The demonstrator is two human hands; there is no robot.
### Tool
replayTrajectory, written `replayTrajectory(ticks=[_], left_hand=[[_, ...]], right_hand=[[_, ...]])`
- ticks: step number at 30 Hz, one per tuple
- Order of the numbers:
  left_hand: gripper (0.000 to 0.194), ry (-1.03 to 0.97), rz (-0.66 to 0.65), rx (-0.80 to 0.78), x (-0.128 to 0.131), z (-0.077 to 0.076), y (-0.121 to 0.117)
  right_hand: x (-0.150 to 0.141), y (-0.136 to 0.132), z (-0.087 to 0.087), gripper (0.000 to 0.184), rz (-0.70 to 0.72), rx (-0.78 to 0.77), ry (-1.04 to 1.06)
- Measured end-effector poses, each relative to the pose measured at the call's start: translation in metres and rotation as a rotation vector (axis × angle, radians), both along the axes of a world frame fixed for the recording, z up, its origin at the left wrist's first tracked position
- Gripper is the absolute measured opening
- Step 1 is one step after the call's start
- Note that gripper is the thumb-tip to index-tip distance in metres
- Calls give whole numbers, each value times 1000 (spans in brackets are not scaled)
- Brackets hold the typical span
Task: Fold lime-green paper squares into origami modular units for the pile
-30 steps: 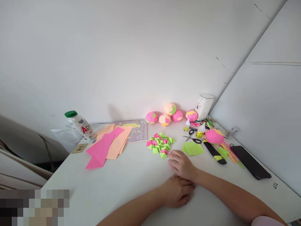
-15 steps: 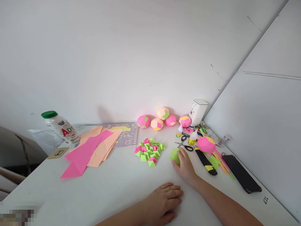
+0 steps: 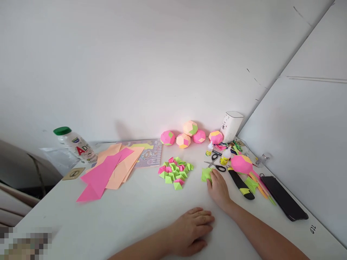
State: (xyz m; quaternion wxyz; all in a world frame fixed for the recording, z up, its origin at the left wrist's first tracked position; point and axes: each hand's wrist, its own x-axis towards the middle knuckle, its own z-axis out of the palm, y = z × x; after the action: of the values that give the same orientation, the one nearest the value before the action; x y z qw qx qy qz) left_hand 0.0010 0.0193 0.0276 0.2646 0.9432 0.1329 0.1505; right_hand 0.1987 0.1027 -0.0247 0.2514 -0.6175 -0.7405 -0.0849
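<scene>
My right hand [image 3: 219,189] lies on a small stack of green paper squares [image 3: 206,174], fingers curled over its right part. My left hand [image 3: 193,228] rests flat on the white table [image 3: 141,213] near the front edge, fingers together and holding nothing. A heap of small folded green and pink paper pieces [image 3: 175,172] sits just left of the green stack. Scissors [image 3: 217,165] lie right behind my right hand.
Pink and peach paper sheets [image 3: 108,171] and a green-capped bottle [image 3: 75,144] lie at the left. Several paper balls [image 3: 189,134] line the wall. Two glue bottles [image 3: 225,156], a white box [image 3: 231,126], a black-and-yellow cutter [image 3: 241,184], a pink ball [image 3: 241,164] and a dark phone [image 3: 283,198] crowd the right.
My right hand moved from the table's middle right onto the green paper stack and stays on it. My left hand stayed flat near the front edge.
</scene>
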Motion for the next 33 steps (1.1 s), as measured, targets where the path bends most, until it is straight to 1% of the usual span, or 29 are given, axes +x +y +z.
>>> replayTrajectory(ticks=[3,6,9,13,14,16,18,21,25,33], left_hand=[[35,-59,10,-84,1,-3,2],[27,-194,41,-233,2,-7,4],[22,-316,106,-478,2,-9,6],[28,-368,242,-895,-4,-8,11],[28,-383,276,-967,-6,-7,13],[28,-412,327,-1064,-8,-6,16],[28,-433,353,-1109,-9,-6,18],[27,-448,360,-1132,-9,-5,19],[26,-445,357,-1129,-9,-5,19],[25,-442,348,-1095,-9,-7,18]], right_hand=[[2,2,-1,36,1,22,23],[3,4,-5,37,-4,56,50],[3,5,-7,38,-4,68,55],[1,4,-3,38,-6,78,44],[2,4,-2,38,-4,80,41],[3,5,2,37,6,82,37],[4,6,6,34,14,82,30],[4,5,10,31,27,86,-2],[-2,0,12,37,46,95,-58],[-1,-1,11,36,47,96,-32]])
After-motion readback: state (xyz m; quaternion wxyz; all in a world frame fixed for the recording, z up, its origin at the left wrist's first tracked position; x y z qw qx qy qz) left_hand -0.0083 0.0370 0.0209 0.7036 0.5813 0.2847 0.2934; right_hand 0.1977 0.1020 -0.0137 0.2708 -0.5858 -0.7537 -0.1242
